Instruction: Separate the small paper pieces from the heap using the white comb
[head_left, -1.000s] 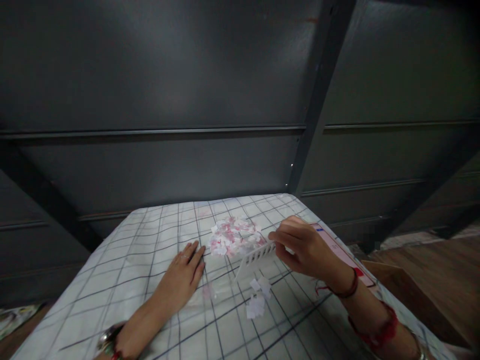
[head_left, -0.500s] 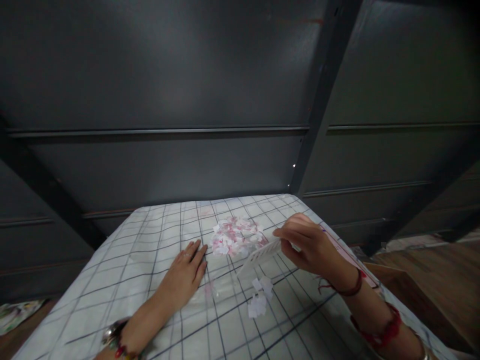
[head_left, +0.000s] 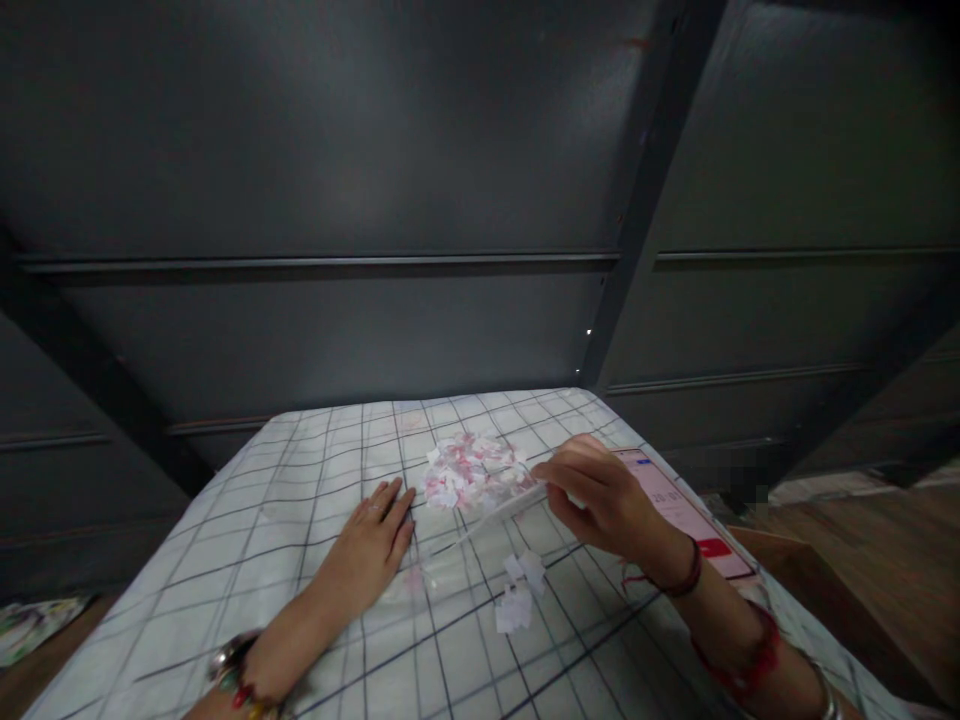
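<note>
Dark grey panelled wall (head_left: pixel 315 150), slanted metal beam (head_left: pixel 645 190), checked tablecloth (head_left: pixel 315 470), wooden floor (head_left: pixel 892 560), dim light

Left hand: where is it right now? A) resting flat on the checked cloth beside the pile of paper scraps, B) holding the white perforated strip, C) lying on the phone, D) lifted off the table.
A: the left hand lies palm down on the checked cloth, just left of the pile of paper scraps, while the right hand pinches the white perforated strip.

Phone (head_left: pixel 679 513) on checked cloth (head_left: pixel 315 480) (dark wall (head_left: pixel 375 150) behind).
</note>
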